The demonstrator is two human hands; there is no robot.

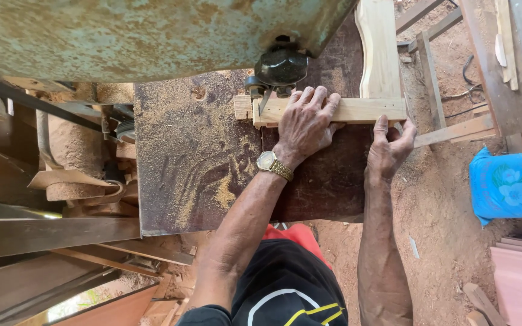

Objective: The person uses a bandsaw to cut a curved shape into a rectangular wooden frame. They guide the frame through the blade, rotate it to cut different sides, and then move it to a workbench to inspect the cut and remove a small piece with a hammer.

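Note:
A pale wooden bar (357, 110) lies across the far end of a dark, sawdust-covered saw table (194, 163), its left end at the blade guide (279, 69) of a band saw. My left hand (305, 124), with a gold wristwatch, presses flat on top of the bar near the blade. My right hand (391, 145) grips the bar's right end, thumb up against its near edge. A small offcut block (243, 107) sits just left of the cut.
The saw's rusty green housing (122, 36) overhangs the table at the top. A shaped pale board (379, 48) leans beyond the bar. Wooden frames and planks (448, 78) lie on the dirt floor at right, beside a blue floral cloth (509, 184). Scrap boards (43, 241) pile at left.

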